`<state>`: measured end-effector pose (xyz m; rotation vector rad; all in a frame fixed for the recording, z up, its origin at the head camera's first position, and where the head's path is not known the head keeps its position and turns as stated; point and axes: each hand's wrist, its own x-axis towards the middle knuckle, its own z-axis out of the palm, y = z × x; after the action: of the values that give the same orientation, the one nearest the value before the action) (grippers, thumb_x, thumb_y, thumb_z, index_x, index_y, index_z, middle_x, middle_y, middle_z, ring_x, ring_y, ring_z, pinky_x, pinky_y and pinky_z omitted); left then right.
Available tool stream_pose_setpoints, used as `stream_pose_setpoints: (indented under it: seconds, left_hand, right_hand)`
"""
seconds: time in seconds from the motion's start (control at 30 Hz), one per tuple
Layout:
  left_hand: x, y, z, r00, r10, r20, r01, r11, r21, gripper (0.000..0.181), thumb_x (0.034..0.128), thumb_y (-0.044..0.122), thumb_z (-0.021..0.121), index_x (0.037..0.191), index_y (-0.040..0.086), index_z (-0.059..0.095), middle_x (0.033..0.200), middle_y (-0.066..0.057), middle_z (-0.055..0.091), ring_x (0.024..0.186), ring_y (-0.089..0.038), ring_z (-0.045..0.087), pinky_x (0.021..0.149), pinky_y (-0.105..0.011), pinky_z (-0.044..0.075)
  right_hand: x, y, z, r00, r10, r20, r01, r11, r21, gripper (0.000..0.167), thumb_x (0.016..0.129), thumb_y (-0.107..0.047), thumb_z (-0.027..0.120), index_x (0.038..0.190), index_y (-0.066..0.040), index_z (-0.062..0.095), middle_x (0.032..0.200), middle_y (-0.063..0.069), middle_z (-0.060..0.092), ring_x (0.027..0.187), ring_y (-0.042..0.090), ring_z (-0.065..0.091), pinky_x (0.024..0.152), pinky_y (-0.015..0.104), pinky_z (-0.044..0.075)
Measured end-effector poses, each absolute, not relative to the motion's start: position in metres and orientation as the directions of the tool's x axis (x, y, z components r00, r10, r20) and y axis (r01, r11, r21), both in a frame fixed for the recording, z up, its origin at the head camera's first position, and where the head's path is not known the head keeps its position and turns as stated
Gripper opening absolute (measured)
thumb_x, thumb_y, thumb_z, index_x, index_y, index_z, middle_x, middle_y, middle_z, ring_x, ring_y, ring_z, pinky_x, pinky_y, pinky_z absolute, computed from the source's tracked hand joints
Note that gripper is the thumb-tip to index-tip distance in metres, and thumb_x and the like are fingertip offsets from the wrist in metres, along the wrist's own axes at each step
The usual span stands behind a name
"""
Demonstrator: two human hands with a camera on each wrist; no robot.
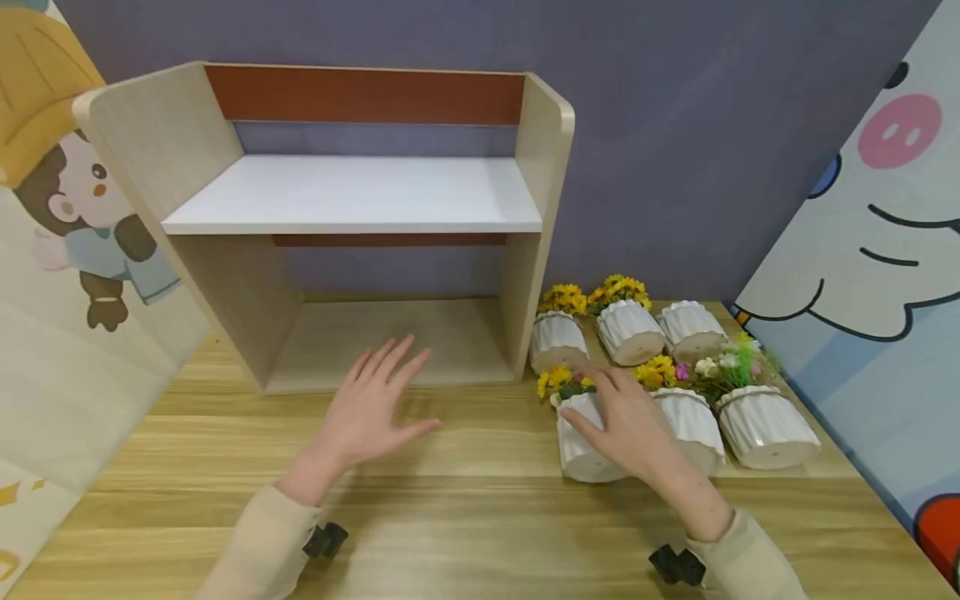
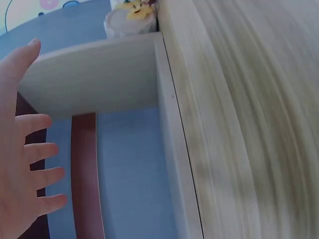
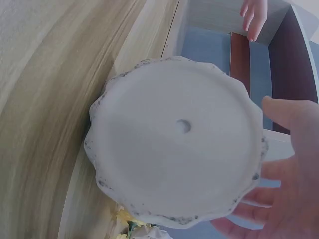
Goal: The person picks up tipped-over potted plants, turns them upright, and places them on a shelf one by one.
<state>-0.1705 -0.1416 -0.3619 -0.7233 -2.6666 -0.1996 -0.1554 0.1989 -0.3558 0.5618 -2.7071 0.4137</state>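
In the head view the left hand [image 1: 367,412] hovers with spread fingers in front of the shelf's lower opening, holding nothing; the left wrist view shows the same hand [image 2: 22,149] beside the shelf [image 2: 94,74]. The right hand [image 1: 630,421] is over the front-left white pot [image 1: 585,454], which lies on its side with its base toward the viewer and yellow flowers [image 1: 558,379] at its far end. In the right wrist view the pot's round base [image 3: 174,144] fills the middle, with the right hand [image 3: 289,184] alongside, fingers extended; whether they touch it I cannot tell.
A two-level shelf [image 1: 352,196] stands at the back against a dark wall [image 1: 660,150]. Right of it several more white pots with flowers lie tipped in two rows, such as the front-right pot [image 1: 768,429]. They rest on the wooden table [image 1: 450,517]. Patterned panels flank both sides.
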Motion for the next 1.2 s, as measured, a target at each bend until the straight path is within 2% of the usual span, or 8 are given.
stream_pose_setpoints:
  seconds: [0.13,0.27,0.37,0.47,0.6,0.8,0.97,1.2]
  left_hand:
    - [-0.168,-0.154,-0.36,-0.808,0.421,0.412,0.472,0.881,0.025,0.086,0.0751,0.068,0.051,0.142,0.017,0.031,0.149,-0.01,0.024,0.133,-0.033,0.027,0.107,-0.05,0.02]
    - [-0.167,-0.166,-0.358,-0.803,0.372,0.466,0.44,0.897,0.043,0.085,0.0744,0.064,0.056,0.14,0.013,0.035,0.145,-0.013,0.03,0.127,-0.035,0.035,0.103,-0.051,0.026]
    - [-0.168,-0.175,-0.356,-0.787,0.324,0.525,0.424,0.902,0.078,0.083,0.0742,0.059,0.059,0.138,0.011,0.037,0.141,-0.015,0.037,0.123,-0.035,0.04,0.099,-0.051,0.031]
    - [-0.169,-0.184,-0.353,-0.76,0.279,0.587,0.415,0.903,0.108,0.079,0.0738,0.054,0.062,0.135,0.009,0.041,0.136,-0.016,0.043,0.118,-0.035,0.045,0.094,-0.052,0.036]
    - [-0.172,-0.196,-0.347,-0.72,0.212,0.661,0.388,0.913,0.13,0.073,0.0739,0.048,0.063,0.13,0.005,0.046,0.127,-0.017,0.05,0.107,-0.037,0.052,0.084,-0.052,0.042]
    - [-0.175,-0.216,-0.337,-0.672,0.083,0.736,0.329,0.924,0.196,0.066,0.0736,0.039,0.066,0.124,0.0,0.05,0.117,-0.021,0.055,0.096,-0.04,0.055,0.076,-0.052,0.043]
    - [-0.174,-0.232,-0.33,-0.645,-0.039,0.763,0.293,0.91,0.294,0.06,0.0737,0.028,0.069,0.121,-0.004,0.051,0.111,-0.026,0.055,0.097,-0.042,0.052,0.074,-0.052,0.042]
    - [-0.175,-0.247,-0.322,-0.656,-0.258,0.709,0.166,0.868,0.469,0.046,0.0815,0.023,0.061,0.118,-0.004,0.052,0.109,-0.024,0.057,0.096,-0.038,0.053,0.07,-0.05,0.041]
  right_hand:
    - [-0.152,0.199,-0.358,-0.886,-0.285,0.365,-0.379,0.899,-0.218,0.067,0.082,-0.051,0.059,0.125,-0.001,0.049,0.106,0.016,0.056,0.09,0.03,0.055,0.075,0.046,0.047]
    - [-0.149,0.199,-0.36,-0.905,-0.248,0.345,-0.336,0.915,-0.223,0.065,0.081,-0.051,0.06,0.113,0.005,0.053,0.099,0.017,0.054,0.085,0.031,0.055,0.067,0.044,0.048]
    - [-0.149,0.2,-0.36,-0.921,-0.21,0.33,-0.297,0.924,-0.242,0.061,0.08,-0.052,0.06,0.104,0.004,0.054,0.093,0.016,0.052,0.08,0.03,0.054,0.061,0.043,0.047]
    - [-0.149,0.201,-0.36,-0.942,-0.169,0.288,-0.248,0.932,-0.265,0.065,0.079,-0.057,0.058,0.101,0.004,0.052,0.093,0.018,0.052,0.079,0.031,0.053,0.059,0.042,0.046]
    - [-0.149,0.201,-0.357,-0.972,-0.124,0.198,-0.179,0.94,-0.291,0.081,0.078,-0.064,0.053,0.112,0.009,0.046,0.105,0.027,0.051,0.086,0.038,0.054,0.063,0.046,0.047]
    - [-0.153,0.199,-0.352,-0.996,-0.086,0.025,-0.089,0.947,-0.309,0.105,0.077,-0.074,0.04,0.132,0.015,0.028,0.125,0.041,0.037,0.105,0.054,0.045,0.079,0.058,0.043]
    - [-0.156,0.196,-0.351,-0.993,-0.059,-0.102,-0.024,0.95,-0.312,0.111,0.076,-0.077,0.034,0.136,0.016,0.021,0.131,0.044,0.028,0.111,0.056,0.039,0.085,0.059,0.04]
    - [-0.158,0.195,-0.353,-0.981,-0.027,-0.192,0.041,0.939,-0.342,0.121,0.068,-0.083,0.037,0.137,0.015,0.016,0.134,0.042,0.025,0.116,0.056,0.034,0.09,0.06,0.036]
